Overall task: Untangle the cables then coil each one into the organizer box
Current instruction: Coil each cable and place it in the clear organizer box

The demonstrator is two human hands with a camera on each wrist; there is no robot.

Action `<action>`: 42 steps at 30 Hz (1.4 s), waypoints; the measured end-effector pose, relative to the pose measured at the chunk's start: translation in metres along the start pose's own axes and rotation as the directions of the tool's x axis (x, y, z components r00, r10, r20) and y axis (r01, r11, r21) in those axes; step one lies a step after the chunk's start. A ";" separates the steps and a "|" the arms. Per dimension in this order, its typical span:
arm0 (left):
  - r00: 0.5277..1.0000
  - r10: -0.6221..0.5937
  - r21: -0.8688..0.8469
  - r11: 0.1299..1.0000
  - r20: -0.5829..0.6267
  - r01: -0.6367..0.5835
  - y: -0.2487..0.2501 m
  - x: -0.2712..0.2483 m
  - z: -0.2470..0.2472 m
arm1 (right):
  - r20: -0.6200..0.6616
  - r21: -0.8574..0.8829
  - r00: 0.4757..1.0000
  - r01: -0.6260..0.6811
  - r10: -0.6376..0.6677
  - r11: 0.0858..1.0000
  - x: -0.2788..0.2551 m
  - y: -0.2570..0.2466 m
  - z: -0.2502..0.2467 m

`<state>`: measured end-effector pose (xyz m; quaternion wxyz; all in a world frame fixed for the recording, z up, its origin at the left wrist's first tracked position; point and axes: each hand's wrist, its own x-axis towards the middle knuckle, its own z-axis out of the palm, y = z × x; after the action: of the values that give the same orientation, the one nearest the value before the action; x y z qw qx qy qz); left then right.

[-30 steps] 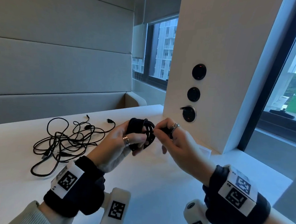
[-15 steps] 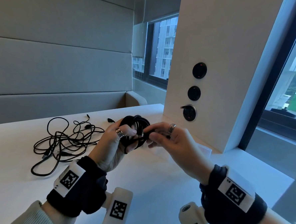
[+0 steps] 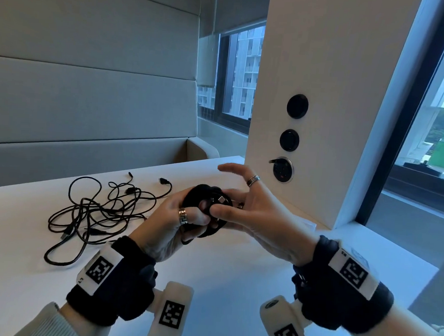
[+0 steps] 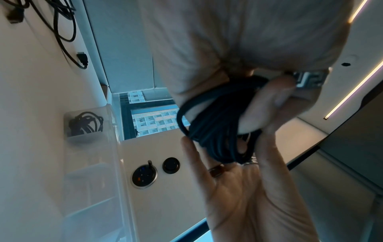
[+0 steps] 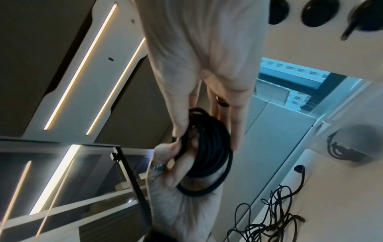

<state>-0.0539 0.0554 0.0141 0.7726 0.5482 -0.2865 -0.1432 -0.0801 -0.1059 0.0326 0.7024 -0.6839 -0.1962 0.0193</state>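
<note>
A coiled black cable [image 3: 206, 193] is held above the white table [image 3: 222, 271] in the head view. My left hand [image 3: 197, 218] grips it with fingers curled through the loops. My right hand [image 3: 229, 207] pinches the coil [image 5: 211, 150] between thumb and straight fingers; its index finger is lifted clear. A silver plug end [image 3: 221, 199] lies on the coil by the thumb. A tangle of black cables [image 3: 96, 212] rests on the table to the left. The clear organizer box [image 4: 89, 147] stands by the pillar with one coiled cable [image 4: 86, 122] in an end compartment. My right hand hides most of the box in the head view.
A white pillar [image 3: 324, 96] with three round sockets [image 3: 283, 170] rises right behind my hands. The table's right edge [image 3: 417, 268] runs along a window. A padded grey bench wall [image 3: 89, 107] lies beyond the tangle.
My right hand has stopped pinching the cable end with its fingertips. Its fingers have spread straight behind the coil, with the thumb pressed on the front. The left hand keeps its grip.
</note>
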 end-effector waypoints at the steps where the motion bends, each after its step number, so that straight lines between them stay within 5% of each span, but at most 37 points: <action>1: 1.000 -0.007 0.004 1.000 0.010 0.007 0.001 0.000 0.001 | 0.022 0.000 0.999 -0.035 0.035 0.999 0.001 -0.001 -0.001; 10: 0.997 -0.005 0.049 0.999 -0.072 0.008 -0.004 0.007 -0.002 | -0.028 -0.147 0.996 -0.088 0.085 0.985 0.011 -0.006 -0.007; 15: 0.991 -0.053 0.149 0.986 -0.125 0.071 -0.010 0.008 0.001 | -0.076 -0.074 0.988 -0.139 0.134 0.987 0.012 0.005 -0.007; 30: 0.988 -0.095 0.072 0.992 -0.124 0.105 -0.009 0.007 0.005 | -0.003 0.131 0.986 -0.166 0.168 0.977 0.020 0.011 -0.010; 37: 0.983 -0.048 0.208 0.974 -0.176 0.085 -0.016 0.010 0.005 | -0.164 -0.192 0.986 -0.027 -0.005 0.981 0.020 0.016 -0.010; 42: 0.969 0.000 0.196 0.979 -0.245 0.050 -0.015 0.011 0.001 | 0.075 0.227 0.990 -0.136 0.122 0.964 0.016 0.008 -0.023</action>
<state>-0.0445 0.0428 0.0033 0.7407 0.6405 -0.1953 -0.0547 -0.0568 -0.1227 0.0286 0.7684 -0.6077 -0.1687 0.1086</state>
